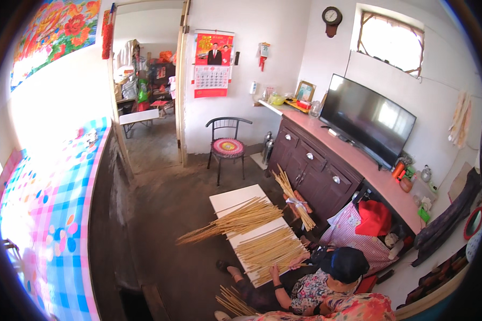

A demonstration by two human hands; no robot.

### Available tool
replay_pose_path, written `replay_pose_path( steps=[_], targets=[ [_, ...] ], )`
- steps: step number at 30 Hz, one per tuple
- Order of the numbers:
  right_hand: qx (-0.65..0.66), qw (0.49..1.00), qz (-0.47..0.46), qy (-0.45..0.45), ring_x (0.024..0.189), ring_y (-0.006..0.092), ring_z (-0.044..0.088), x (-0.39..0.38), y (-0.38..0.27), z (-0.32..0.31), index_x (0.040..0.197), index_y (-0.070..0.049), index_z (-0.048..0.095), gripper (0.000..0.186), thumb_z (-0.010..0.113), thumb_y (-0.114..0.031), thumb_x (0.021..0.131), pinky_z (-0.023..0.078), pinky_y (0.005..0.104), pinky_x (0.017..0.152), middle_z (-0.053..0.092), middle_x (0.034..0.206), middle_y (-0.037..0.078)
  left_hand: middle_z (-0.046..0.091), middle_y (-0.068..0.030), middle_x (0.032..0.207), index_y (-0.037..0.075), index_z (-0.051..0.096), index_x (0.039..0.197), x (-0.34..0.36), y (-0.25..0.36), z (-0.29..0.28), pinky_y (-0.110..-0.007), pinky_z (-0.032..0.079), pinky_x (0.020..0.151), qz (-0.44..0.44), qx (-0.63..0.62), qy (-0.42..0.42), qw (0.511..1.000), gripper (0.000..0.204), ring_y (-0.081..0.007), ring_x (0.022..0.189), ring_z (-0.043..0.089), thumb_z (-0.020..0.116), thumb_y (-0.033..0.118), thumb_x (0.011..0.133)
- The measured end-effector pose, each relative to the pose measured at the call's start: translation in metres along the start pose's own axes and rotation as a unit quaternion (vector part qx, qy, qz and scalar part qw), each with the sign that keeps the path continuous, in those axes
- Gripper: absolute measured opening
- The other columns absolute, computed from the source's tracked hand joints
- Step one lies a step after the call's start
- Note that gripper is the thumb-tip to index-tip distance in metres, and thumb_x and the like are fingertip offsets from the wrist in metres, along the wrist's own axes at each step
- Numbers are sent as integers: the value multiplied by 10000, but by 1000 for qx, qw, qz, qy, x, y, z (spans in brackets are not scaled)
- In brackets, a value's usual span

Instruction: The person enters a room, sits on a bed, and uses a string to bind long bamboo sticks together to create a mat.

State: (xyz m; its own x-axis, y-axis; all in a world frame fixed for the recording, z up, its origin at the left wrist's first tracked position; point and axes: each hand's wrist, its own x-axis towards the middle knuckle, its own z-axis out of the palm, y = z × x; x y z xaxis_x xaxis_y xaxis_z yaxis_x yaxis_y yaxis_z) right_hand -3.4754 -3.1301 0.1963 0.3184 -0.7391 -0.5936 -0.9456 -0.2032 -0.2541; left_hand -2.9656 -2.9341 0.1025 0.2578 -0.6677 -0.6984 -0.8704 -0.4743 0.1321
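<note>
Neither my left hand nor my right hand shows. Long pale-yellow stalks lie in two groups across a low white board (223, 201): a fanned pile (246, 216) at the far half and a flatter row (268, 250) at the near half. A person in a dark cap (345, 265) sits at the board's near right side. That person's hands (276, 275) are at the near ends of the row; what the fingers grip is too small to tell. More stalks (234, 301) lie low by the bottom edge. Red-orange floral cloth (359, 307) shows there too; whose it is, I cannot tell.
Right of the board leans a tied stalk bundle (294, 198), near a dark cabinet (305, 155) with a television (367, 120) on top. A chair (227, 147) stands beyond the board. A raised bed with a checked cover (64, 214) runs along the left; a doorway (144, 96) is behind.
</note>
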Motion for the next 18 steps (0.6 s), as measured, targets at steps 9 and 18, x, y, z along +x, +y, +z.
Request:
replay_pose_path(
  steps=[9,18],
  targets=[
    [14,998,-15,64,977,306,561,40,-28,-64,990,-67,631,301,443,-183,787,447,397,828,590,1038,149,617,-151,874,63,654,900,62,91,-110,-381,463,668,67,-35,63,995,222,-286,783,576,506,210,823],
    [7,997,-21,69,964,308,560,53,-46,-63,987,-68,626,292,443,-175,787,447,399,818,589,1020,151,616,-146,846,57,655,894,66,77,-104,-373,456,629,70,-40,50,996,220,-276,736,569,518,210,814]
  ],
)
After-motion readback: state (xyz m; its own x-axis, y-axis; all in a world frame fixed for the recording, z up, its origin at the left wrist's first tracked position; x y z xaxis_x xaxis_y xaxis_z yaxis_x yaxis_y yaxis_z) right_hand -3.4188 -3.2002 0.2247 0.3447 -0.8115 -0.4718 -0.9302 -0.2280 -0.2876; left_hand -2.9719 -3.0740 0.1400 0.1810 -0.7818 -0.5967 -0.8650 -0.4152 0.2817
